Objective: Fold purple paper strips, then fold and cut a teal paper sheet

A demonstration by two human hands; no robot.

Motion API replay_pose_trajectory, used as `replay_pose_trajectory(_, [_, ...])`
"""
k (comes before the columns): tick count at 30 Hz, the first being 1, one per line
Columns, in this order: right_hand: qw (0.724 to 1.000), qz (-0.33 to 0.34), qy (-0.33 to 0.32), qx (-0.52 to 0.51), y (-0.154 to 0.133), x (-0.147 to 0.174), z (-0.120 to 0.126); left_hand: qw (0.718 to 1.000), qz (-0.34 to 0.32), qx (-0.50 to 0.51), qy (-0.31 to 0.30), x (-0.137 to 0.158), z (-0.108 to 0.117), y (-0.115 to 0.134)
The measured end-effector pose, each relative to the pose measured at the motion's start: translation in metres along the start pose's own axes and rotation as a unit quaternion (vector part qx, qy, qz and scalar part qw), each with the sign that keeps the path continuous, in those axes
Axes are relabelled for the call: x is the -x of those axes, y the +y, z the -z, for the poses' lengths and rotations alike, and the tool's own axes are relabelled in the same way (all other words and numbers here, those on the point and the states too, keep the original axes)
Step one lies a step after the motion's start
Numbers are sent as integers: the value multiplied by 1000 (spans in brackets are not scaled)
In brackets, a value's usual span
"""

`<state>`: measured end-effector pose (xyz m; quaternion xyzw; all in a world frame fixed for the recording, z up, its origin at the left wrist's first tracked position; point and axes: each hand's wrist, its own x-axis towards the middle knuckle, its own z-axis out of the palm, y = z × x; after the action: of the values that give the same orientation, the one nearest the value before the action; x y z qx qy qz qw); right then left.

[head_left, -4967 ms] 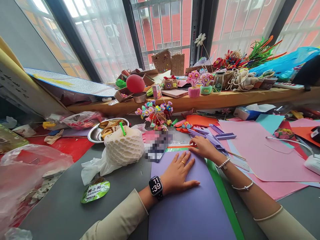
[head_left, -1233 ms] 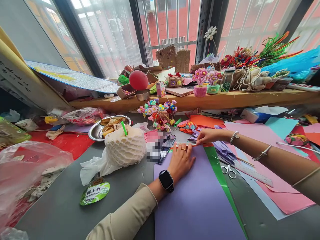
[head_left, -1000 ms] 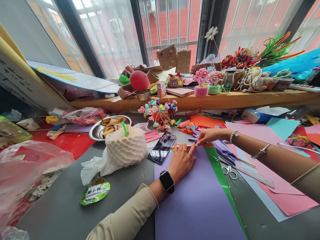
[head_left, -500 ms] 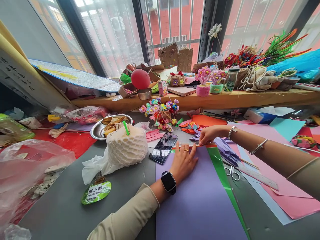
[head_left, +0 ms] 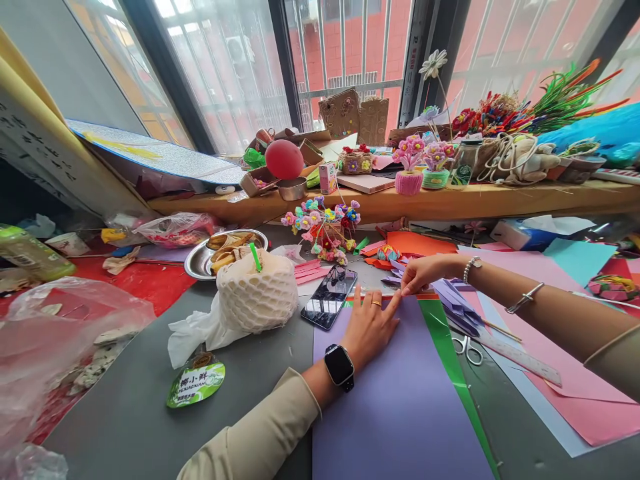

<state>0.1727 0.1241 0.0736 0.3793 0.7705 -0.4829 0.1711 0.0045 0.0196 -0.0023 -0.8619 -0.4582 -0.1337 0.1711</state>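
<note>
A large sheet of purple paper (head_left: 385, 400) lies in front of me over a green sheet (head_left: 450, 347). Spread on its upper part is my left hand (head_left: 373, 327), open, fingers pointing to the far edge. My right hand (head_left: 420, 272) is closed in a pinch at that edge, beside my left index fingertip; its fingertips are partly hidden. A thin orange strip (head_left: 427, 296) shows along the far edge. Left of the paper lies a black phone (head_left: 329, 297). Folded purple paper pieces (head_left: 457, 307) lie just right of my right hand.
Scissors (head_left: 469, 350) and a clear ruler (head_left: 525, 360) lie to the right, near pink sheets (head_left: 595, 413). A net-wrapped coconut (head_left: 257, 293) with a green straw stands left, before a metal bowl (head_left: 197, 260). Crafted flowers (head_left: 325, 227) stand behind the phone.
My left index finger has slid slightly right, close against my right fingertips. My right hand stays at the paper's far edge. The whole view has shifted a little.
</note>
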Motion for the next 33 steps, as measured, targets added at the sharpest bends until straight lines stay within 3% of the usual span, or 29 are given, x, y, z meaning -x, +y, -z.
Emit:
replay_pose_trajectory(16, [999, 13, 34, 21, 4, -3, -1, 1000, -1, 23, 0, -1, -1, 0])
replay_pose_trajectory(33, [994, 21, 79, 74, 17, -15, -5, 993, 9, 117, -17, -2, -1, -4])
